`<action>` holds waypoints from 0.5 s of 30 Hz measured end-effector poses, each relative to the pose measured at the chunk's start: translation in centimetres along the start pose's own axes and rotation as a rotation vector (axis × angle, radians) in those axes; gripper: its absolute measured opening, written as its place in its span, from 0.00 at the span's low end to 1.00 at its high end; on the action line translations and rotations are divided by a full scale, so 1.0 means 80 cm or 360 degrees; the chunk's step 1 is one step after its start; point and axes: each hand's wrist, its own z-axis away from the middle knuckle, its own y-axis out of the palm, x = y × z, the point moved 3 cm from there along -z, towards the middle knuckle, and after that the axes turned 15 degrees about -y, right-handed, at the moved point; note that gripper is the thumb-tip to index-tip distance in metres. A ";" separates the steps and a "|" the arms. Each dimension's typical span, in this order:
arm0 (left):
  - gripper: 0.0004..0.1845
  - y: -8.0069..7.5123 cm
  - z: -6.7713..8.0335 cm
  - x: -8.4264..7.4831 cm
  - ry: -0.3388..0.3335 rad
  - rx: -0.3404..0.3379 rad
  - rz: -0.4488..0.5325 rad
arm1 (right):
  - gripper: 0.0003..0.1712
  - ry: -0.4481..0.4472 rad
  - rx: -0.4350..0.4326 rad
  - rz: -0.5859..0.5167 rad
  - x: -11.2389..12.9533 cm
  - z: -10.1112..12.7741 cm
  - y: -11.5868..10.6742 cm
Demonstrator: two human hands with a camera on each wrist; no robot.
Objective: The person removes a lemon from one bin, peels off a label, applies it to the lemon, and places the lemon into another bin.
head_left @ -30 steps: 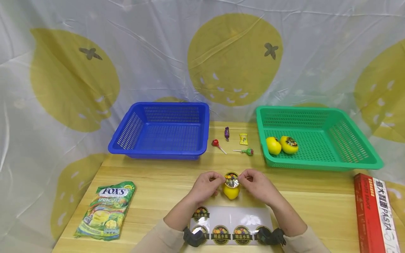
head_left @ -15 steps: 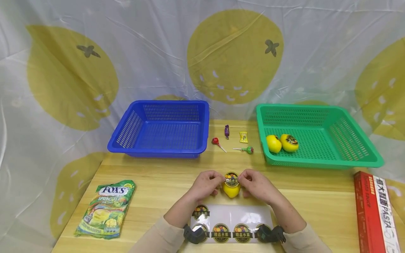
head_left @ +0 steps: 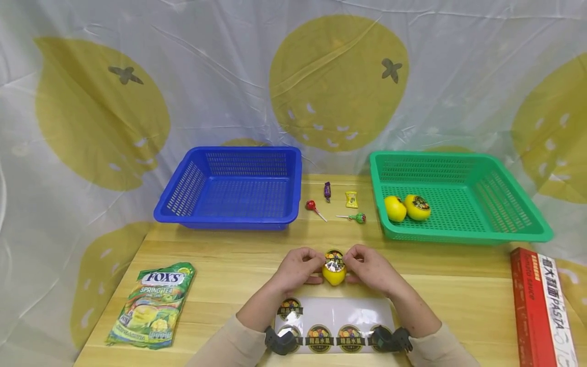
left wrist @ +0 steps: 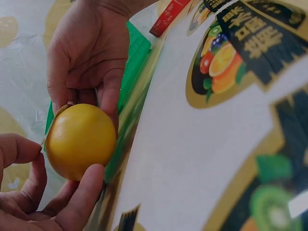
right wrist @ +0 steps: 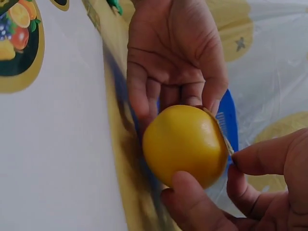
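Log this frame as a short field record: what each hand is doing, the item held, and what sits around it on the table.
left hand: holds the yellow fruit from its left side, fingers curled round it
right hand: grips the same fruit from the right
round sticker: on top of the fruit, fingertips of both hands at its edges
sticker sheet: flat on the table, just in front of the fruit
green basket: holds two yellow fruits
blue basket: nothing seen inside
between baskets: two lollipops and two wrapped sweets
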 end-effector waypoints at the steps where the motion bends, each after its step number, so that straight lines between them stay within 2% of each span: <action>1: 0.12 0.000 0.001 -0.001 0.0010 0.0008 0.0026 | 0.11 -0.0007 -0.0013 -0.0008 0.001 0.000 -0.001; 4: 0.11 -0.001 0.004 -0.006 0.0053 0.0017 0.0087 | 0.12 -0.0060 -0.0060 0.0010 0.007 0.000 -0.002; 7: 0.09 -0.001 0.011 -0.014 0.0148 0.0012 0.0112 | 0.13 -0.0128 -0.0111 0.0055 0.016 0.002 -0.004; 11: 0.08 0.001 0.023 -0.024 0.0281 0.0002 0.0106 | 0.13 -0.0236 -0.0161 0.0056 0.029 0.006 -0.005; 15: 0.08 0.002 0.033 -0.031 0.0365 -0.0012 0.0065 | 0.13 -0.0345 -0.0186 0.0022 0.040 0.011 -0.005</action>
